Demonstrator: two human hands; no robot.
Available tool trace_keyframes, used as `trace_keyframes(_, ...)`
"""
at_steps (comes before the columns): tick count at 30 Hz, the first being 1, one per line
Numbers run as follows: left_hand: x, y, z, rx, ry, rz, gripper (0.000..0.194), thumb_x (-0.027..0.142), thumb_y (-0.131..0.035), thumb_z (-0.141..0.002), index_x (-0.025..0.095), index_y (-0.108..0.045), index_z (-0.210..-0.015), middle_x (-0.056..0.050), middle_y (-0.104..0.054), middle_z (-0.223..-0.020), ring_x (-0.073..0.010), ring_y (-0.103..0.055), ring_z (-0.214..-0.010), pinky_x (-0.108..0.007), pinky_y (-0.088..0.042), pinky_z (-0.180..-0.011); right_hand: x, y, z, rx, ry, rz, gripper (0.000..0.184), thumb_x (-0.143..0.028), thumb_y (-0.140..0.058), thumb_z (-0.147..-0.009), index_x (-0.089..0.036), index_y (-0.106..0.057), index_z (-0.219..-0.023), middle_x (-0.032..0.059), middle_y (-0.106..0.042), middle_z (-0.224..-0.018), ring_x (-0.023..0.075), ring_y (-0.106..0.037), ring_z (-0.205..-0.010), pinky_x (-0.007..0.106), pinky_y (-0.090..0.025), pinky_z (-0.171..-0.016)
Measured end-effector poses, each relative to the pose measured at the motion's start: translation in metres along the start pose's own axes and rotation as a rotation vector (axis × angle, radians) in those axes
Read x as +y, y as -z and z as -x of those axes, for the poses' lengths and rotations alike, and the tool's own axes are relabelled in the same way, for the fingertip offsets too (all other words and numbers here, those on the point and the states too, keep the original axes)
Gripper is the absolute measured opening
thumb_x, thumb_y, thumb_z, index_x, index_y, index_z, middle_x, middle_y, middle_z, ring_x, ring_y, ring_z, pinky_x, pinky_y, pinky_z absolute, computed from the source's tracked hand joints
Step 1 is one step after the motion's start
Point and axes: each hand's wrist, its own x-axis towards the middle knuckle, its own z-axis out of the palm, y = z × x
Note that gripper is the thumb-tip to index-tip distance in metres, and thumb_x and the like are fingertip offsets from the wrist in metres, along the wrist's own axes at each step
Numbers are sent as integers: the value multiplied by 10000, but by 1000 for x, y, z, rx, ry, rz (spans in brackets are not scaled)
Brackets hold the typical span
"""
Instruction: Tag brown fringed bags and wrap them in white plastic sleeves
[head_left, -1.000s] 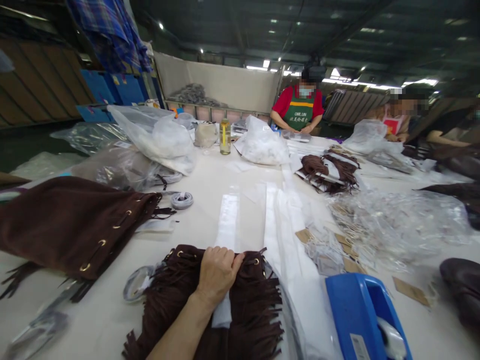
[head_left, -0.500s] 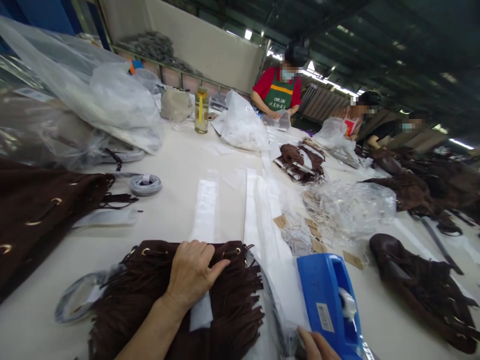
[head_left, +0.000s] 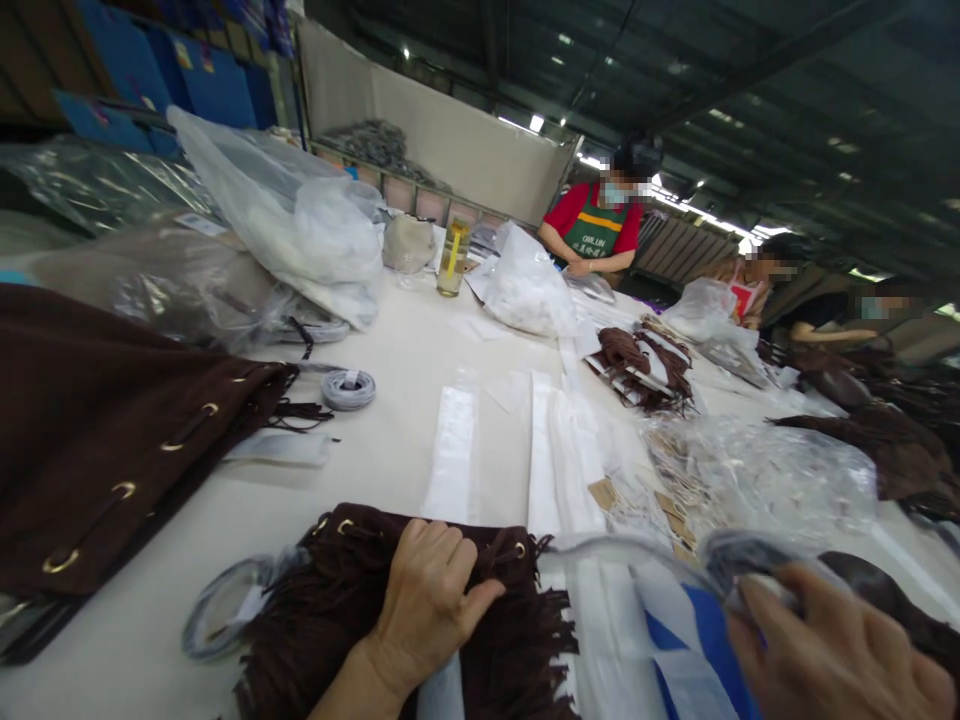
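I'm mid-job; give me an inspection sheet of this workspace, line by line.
Surface: pale table, heavily covered toward the edges.
Job's things: brown fringed bag in front; wrapped grey coil, blurred.
Clutter: larger brown bag at left, clear plastic and tan tags at right, bottle farther back.
Grippers: bare hands; left hand grips the fringed bag's top edge, right hand holds the wrapped coil.
Cables: nothing seen.
Surroundings: person in green apron across the table, others beyond.

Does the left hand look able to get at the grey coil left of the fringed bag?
Probably yes: the grey coil lies close by on the table, its loop uncovered, but the left hand would have to let go of the fringed bag.
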Motion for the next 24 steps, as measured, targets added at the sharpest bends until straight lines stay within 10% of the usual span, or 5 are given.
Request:
trace_keyframes(4,2,0,1,82,-16,78,302,336,-571,-809,184,-460,-574,-7,-484,-561,-171,-430,-563,-325,-282,-573,0,-20,-94,257,-5,27,379,-342,-346,-892,-202,-698,-871,125,-574,-928,189,-485,-742,337,-268,-604)
trace_keyframes(8,2,-1,0,213,-105,90,308,291,-547,-819,169,-457,-551,-7,-450,-529,-158,-406,-535,-311,-263,-542,-46,-32,-150,232,32,-216,288,-217,-387,-876,-194,-653,-985,57,-571,-695,130,-445,-547,281,-274,-555)
trace_keyframes(17,-2,-9,-6,345,-210,15,347,143,-392,-887,149,-506,-560,15,-428,-451,-128,-374,-452,-297,-230,-507,-139,-11,-166,-634,-84,-1876,239,-233,-446,-746,-186,-591,-930,3,-622,-747,133,-561,-674,233,-414,-615)
trace_keyframes(24,1,-1,-7,328,-200,-7,288,169,-416,-895,131,-558,-648,15,-528,-492,-116,-469,-461,-291,-310,-522,-157,-15,-163,-1128,91,-2084,356,-215,-704,-593,-176,-538,-905,-30,-575,-729,88,-505,-634,210,-397,-597)
